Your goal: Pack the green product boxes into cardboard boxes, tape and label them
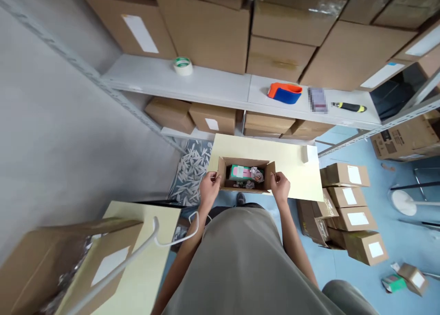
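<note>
A small open cardboard box (246, 161) sits on a pale yellow table (295, 173) in front of me. Inside it lie a green and pink packet (240, 172) and some crumpled paper (256, 174). My left hand (209, 186) grips the box's left side flap, fingers curled around it. My right hand (280, 185) grips the right side flap the same way. The box rests near the table's front edge.
A white shelf (206, 83) behind the table carries a tape roll (183, 65), an orange-blue tape dispenser (284, 93) and a yellow-black knife (349, 107). Large cartons are stacked above. Several labelled small boxes (347, 209) are piled at the right. A second table with a carton (85, 260) stands at left.
</note>
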{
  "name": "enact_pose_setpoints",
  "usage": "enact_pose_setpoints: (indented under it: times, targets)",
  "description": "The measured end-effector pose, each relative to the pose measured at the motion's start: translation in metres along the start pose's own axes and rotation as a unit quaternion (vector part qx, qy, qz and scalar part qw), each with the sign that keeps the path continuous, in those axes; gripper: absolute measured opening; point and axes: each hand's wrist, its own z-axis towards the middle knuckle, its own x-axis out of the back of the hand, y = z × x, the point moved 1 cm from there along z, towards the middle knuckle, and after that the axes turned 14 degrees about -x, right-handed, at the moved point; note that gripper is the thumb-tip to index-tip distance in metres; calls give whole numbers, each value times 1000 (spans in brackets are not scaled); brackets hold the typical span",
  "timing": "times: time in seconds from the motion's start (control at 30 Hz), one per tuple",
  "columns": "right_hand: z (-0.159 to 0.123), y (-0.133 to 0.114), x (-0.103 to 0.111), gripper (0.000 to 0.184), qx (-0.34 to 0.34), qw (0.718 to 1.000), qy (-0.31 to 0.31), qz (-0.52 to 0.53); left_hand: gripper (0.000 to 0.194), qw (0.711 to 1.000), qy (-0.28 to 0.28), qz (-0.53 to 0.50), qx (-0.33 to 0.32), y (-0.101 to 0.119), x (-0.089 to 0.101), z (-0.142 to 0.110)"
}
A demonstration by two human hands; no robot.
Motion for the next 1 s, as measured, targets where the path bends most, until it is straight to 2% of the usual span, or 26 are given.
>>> enact_pose_setpoints:
  times: [0.13, 0.27, 0.37, 0.47, 0.63, 0.73, 0.87, 0.93, 1.0]
  targets:
    - [37, 17, 7, 42, -9, 1000, 10, 20, 16, 1000, -16, 1, -21, 16, -49, 30]
    - [56, 36, 6, 45, -29, 999, -27, 14, 11, 999, -35, 27, -28, 19, -77, 35]
    - [65, 47, 7, 50, -42, 998, -47, 1, 11, 998, -31, 27, -45, 17, -81, 32]
    - [71, 47, 8, 54, -42, 998, -52, 3, 16, 998, -8, 4, -59, 16, -80, 29]
    - [90, 29, 2, 68, -31, 1000, 7, -2, 22, 995, 8, -43, -85, 18, -84, 25]
    - [110, 17, -2, 62, -25, 999, 14, -18, 23, 992, 6, -47, -113, 21, -87, 21]
    - [136, 7, -6, 54, -8, 999, -8, -32, 25, 988, -13, -50, -149, 26, -85, 14]
    - [144, 4, -9, 51, 4, 999, -34, -36, 37, 986, -29, -51, -158, 29, -83, 11]
    - [145, 1, -12, 50, 14, 997, -69, -41, 59, 983, -45, -52, -169, 33, -81, 9]
